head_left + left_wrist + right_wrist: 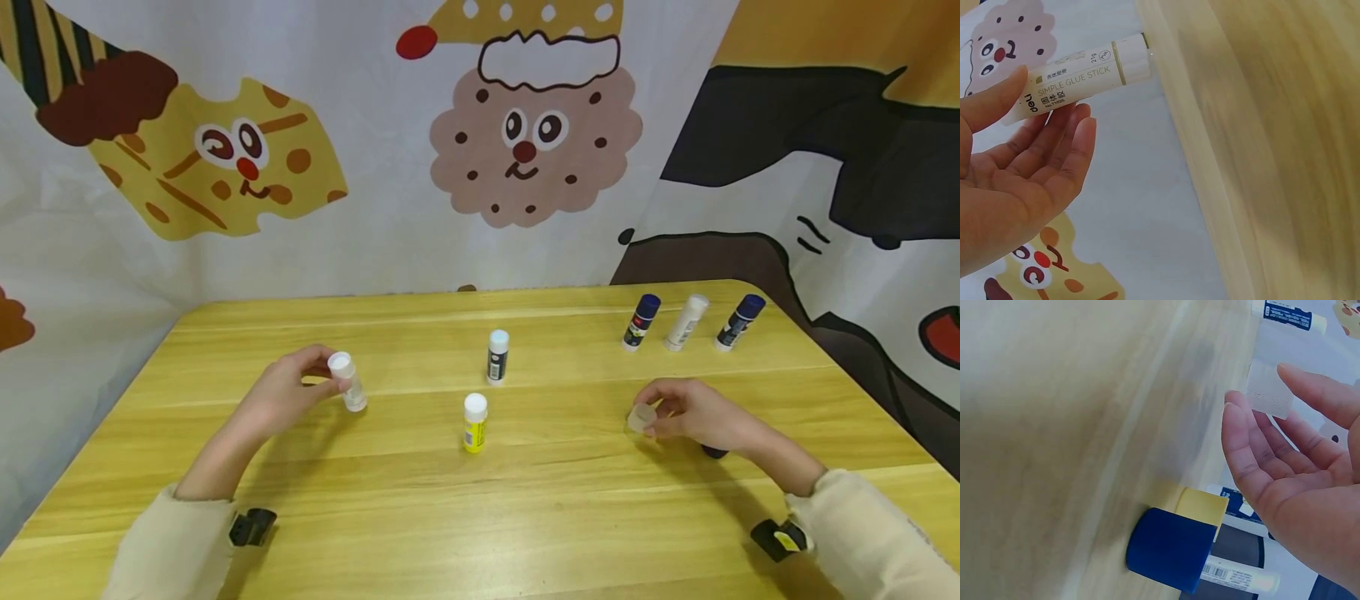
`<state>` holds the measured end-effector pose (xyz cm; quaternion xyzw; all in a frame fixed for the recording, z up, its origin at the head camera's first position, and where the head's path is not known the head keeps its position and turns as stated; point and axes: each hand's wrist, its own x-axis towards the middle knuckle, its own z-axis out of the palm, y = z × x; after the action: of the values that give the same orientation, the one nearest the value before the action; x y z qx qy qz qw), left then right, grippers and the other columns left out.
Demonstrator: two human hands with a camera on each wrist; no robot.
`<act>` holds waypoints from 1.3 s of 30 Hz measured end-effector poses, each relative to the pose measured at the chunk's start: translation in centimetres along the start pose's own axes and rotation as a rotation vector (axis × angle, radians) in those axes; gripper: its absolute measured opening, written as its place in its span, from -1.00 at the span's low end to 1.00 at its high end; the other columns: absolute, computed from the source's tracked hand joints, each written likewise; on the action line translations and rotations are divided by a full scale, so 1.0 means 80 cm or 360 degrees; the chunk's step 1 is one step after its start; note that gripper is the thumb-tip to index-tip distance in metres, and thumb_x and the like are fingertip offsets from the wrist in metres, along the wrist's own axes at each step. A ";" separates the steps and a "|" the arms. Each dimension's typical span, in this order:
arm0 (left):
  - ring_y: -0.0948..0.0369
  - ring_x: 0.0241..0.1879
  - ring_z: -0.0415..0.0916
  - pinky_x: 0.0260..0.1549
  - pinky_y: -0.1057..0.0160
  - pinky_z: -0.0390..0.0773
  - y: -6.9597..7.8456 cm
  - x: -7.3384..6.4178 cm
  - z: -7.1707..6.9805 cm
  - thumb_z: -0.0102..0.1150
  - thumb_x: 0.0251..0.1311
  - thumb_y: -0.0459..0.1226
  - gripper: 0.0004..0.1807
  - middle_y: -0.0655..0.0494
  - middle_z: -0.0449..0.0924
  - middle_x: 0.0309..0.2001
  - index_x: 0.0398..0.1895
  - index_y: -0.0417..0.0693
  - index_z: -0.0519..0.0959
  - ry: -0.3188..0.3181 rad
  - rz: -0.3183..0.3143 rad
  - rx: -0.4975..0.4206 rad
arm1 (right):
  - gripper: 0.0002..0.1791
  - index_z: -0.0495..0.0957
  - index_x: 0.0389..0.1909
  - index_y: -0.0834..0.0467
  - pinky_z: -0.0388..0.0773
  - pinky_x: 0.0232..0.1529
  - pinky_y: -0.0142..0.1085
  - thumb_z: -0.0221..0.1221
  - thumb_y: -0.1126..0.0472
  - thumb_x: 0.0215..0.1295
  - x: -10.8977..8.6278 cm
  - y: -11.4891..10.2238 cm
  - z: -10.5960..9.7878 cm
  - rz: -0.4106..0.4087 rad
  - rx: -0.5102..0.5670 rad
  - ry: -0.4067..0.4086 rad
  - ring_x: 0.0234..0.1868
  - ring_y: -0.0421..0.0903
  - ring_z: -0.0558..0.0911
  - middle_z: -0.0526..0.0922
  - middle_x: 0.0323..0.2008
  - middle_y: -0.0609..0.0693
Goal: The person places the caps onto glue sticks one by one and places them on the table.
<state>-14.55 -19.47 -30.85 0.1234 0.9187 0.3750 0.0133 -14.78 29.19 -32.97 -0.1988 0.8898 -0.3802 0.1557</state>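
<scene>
My left hand pinches a white glue stick between thumb and fingers, above the left side of the table. In the left wrist view that glue stick shows printed lettering and an olive band near one end. On the right, my right hand holds a small translucent cap at the fingertips. The right wrist view shows fine ridges on this cap. Beneath the right hand stand a dark blue cap and a yellow cap; the head view mostly hides them.
Between the hands stand a yellow-labelled glue stick and a dark-labelled one, both with white tops. At the back right are a blue-capped glue stick, a white one and another blue-capped one. A printed curtain hangs behind the table.
</scene>
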 end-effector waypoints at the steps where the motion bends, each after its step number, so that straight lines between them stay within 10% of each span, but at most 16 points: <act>1: -0.12 -0.06 0.45 -0.19 -0.05 0.47 0.001 0.000 0.000 0.15 0.19 -0.26 -0.69 -0.14 0.53 -0.12 -0.06 -0.27 0.46 0.0000 0.0001 -0.0003 | -0.67 0.47 -0.14 0.34 0.46 -0.44 -0.38 0.26 0.29 0.09 0.000 -0.001 -0.001 0.0001 0.0003 -0.0002 -0.40 -0.21 0.49 0.51 -0.27 0.10; 39: 0.00 -0.13 0.46 -0.20 0.06 0.52 0.033 0.001 0.019 0.14 0.18 -0.35 -0.71 -0.09 0.53 -0.18 -0.07 -0.33 0.45 -0.0023 0.0150 -0.0140 | -0.67 0.49 -0.12 0.28 0.49 -0.40 -0.36 0.27 0.27 0.10 0.036 -0.065 -0.004 -0.0176 -0.0008 0.0099 -0.37 -0.13 0.49 0.52 -0.35 0.03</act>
<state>-13.86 -16.62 -30.15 0.1686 0.8943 0.4144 0.0077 -16.20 24.78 -29.30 -0.2361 0.8828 -0.3920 0.1063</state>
